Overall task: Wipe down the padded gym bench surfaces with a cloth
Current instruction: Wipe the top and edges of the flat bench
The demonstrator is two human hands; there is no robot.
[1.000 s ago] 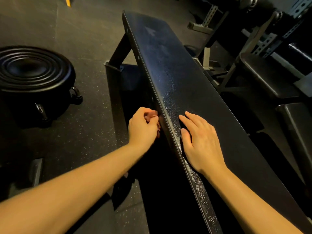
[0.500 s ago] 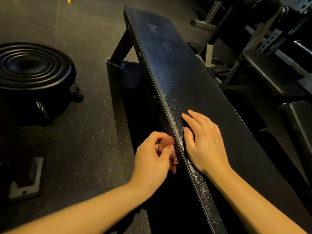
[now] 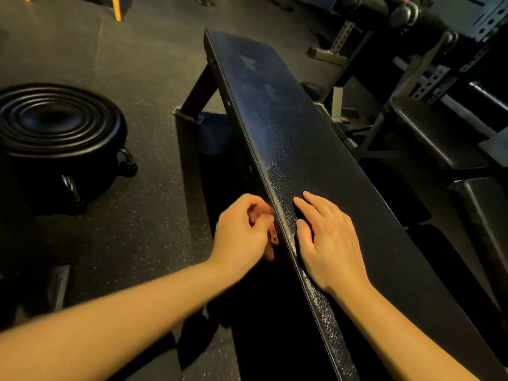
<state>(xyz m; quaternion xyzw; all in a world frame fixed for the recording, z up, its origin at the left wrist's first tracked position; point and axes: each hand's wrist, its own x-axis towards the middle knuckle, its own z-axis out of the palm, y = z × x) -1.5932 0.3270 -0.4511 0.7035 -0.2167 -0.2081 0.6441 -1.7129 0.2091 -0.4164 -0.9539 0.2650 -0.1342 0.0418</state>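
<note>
left hand (image 3: 242, 232) bunching cloth (image 3: 270, 237) against bench pad (image 3: 316, 149) left edge | right hand (image 3: 327, 240) flat, fingers straight, on pad top | progress unclear, likely mid-task

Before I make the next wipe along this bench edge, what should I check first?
1. Grip of the left hand on the cloth: ok.
2. Cloth at the side edge of the bench pad: ok.
3. The right hand flat on the pad top, bracing: ok.
4. Pad top ahead free of objects: ok.
5. Cloth clean enough: cannot tell.
</note>
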